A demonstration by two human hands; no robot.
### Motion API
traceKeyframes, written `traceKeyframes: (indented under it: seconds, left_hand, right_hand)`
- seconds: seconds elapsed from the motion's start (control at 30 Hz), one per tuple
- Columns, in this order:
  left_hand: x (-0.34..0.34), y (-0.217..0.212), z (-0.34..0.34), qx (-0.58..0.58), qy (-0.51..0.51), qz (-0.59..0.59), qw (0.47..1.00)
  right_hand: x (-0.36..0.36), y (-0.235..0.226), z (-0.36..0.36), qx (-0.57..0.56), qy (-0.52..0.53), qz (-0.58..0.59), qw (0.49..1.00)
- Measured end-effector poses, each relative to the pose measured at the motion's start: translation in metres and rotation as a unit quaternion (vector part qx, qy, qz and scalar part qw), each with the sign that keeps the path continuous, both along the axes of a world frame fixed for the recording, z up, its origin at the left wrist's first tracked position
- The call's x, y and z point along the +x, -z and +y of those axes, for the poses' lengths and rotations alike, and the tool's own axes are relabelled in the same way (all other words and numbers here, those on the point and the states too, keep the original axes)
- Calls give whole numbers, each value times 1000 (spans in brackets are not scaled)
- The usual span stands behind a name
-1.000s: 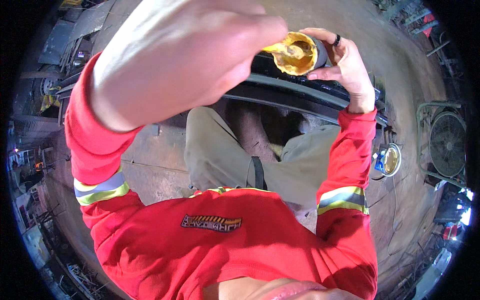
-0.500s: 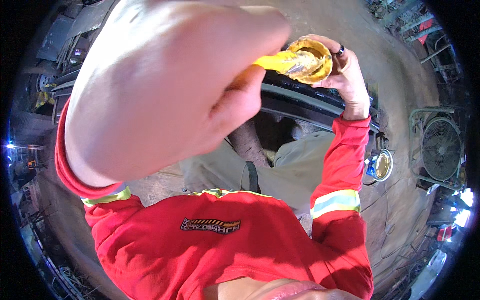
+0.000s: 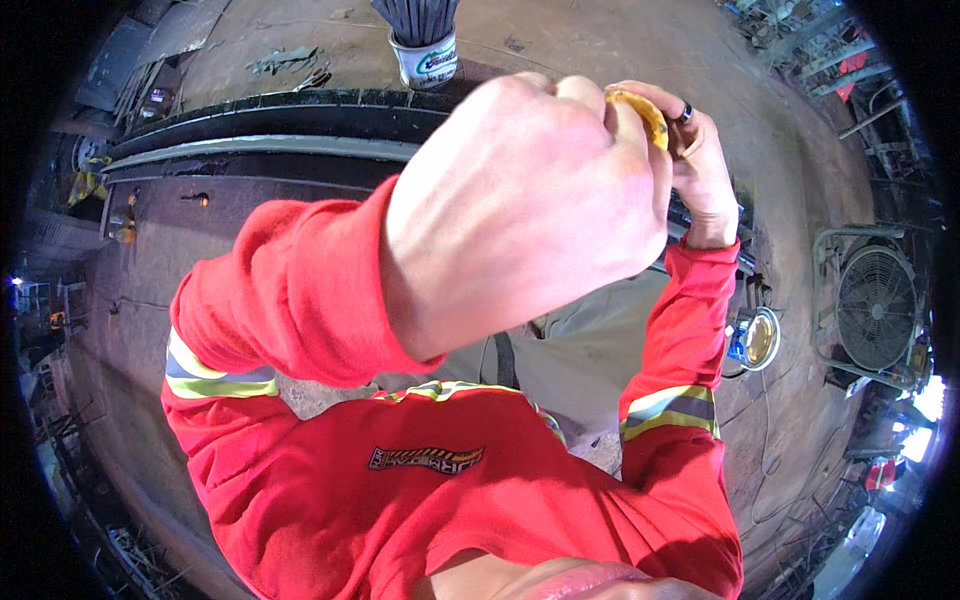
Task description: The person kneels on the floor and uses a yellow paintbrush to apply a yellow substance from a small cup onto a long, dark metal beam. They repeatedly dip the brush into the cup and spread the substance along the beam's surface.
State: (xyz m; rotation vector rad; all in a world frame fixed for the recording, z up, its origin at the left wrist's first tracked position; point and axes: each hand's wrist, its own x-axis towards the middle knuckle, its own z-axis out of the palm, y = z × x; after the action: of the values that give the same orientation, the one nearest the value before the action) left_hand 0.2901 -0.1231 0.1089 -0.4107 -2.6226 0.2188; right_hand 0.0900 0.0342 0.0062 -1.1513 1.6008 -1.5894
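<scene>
My left hand (image 3: 530,200) is large in the middle of the view, its fingers curled closed at the mouth of a small round cup. That cup (image 3: 652,118) is coated in yellow, and only its rim and side show past my knuckles. The slim yellow-smeared tool seen in my left hand a moment earlier is hidden behind the hand now. My right hand (image 3: 706,170), with a dark ring on one finger, grips the cup from its right side. Both hands are raised over my lap, almost touching each other.
Long dark metal beams (image 3: 270,148) run across in front of me. Beyond them stands a white bucket (image 3: 426,62) of dark bars. To the right are an open can (image 3: 763,338) with yellowish contents, a large floor fan (image 3: 878,305) and a cable on the floor.
My left hand has moved right and away from the camera, now covering the tool and most of the cup. My right hand stays nearly in place. The bucket and beams have come into view.
</scene>
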Motion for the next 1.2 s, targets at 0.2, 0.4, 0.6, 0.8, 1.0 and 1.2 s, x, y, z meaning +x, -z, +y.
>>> traceKeyframes:
  seconds: [0.2,0.4,0.6,0.8,1.0,1.2]
  left_hand:
    - [-19,5,-25,18,70,-28,997]
    - [-29,21,-30,28,102,-94,990]
    - [-29,-3,-52,88,130,-143,977]
    - [-3,8,-18,-3,17,-50,999]
    - [-15,31,-10,-25,-6,-32,999]
    - [-31,46,-47,71,48,-122,989]
  right_hand:
    - [-2,-2,7,-6,-9,25,1000]
    - [2,3,-4,-3,-8,66,998]
    - [1,1,1,-6,-7,74,997]
    - [7,0,-3,8,12,95,995]
    - [8,2,-1,33,40,151,987]
    - [12,5,-5,42,30,202,978]
